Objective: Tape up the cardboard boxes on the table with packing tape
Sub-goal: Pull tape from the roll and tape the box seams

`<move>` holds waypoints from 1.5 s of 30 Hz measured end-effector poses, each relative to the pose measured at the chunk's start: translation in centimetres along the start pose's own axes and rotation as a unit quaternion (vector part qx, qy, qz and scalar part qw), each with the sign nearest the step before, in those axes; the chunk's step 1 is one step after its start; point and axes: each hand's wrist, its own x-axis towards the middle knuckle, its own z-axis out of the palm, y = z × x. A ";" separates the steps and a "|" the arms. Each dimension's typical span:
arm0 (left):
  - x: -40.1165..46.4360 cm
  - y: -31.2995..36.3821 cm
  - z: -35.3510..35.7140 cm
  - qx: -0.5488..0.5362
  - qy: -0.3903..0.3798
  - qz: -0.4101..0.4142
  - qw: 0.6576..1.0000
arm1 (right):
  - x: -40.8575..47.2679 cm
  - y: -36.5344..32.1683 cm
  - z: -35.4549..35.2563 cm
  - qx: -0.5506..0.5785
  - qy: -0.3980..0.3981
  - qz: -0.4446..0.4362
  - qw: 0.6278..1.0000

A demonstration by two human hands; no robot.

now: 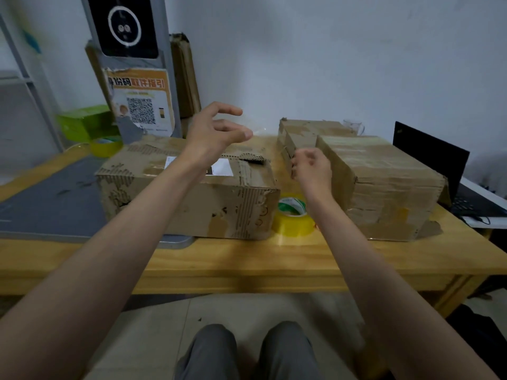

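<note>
Head view: a wooden table [247,259] carried three worn cardboard boxes, and every place below is given relative to the yellow tape roll [293,215].
Tape roll: it lay flat near the table's front edge, in the narrow gap between two boxes.
Left box [189,187]: it stood just left of the roll, its torn right corner almost touching it, its left part resting on a grey mat [55,198].
Right box [384,185]: it stood just right of the roll, with a smaller box [304,138] behind the roll.
Left hand [216,133]: it was raised above and left of the roll, over the left box, fingers spread and loosely bent; a faint clear strip seemed to run from its fingertips, but I could not tell whether they pinched it.
Right hand [312,168]: it was directly above the roll, fingers curled near the smaller box's edge; its hold was unclear.
Open room: bare wood ran along the front edge before the roll.
Laptop [436,165]: far right, at the table's end.
</note>
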 end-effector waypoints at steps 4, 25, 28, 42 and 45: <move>-0.4 -0.1 -1.3 -0.031 0.043 0.004 0.999 | -2.1 -4.4 1.1 0.212 -0.128 0.023 0.969; -4.1 -3.9 -3.4 0.013 0.299 0.027 0.954 | -5.4 -10.3 7.4 0.007 -0.083 -0.174 0.981; -4.5 -4.7 -5.1 0.061 0.322 0.003 0.945 | -5.8 -11.4 7.8 0.009 -0.074 -0.201 0.977; -7.9 -5.4 -9.0 -0.280 0.207 -0.084 0.934 | -7.6 -13.6 11.3 -0.096 -0.260 -0.267 0.923; -9.1 -6.8 -9.6 -0.249 0.225 -0.103 0.936 | -8.4 -13.0 12.6 -0.125 -0.289 -0.272 0.909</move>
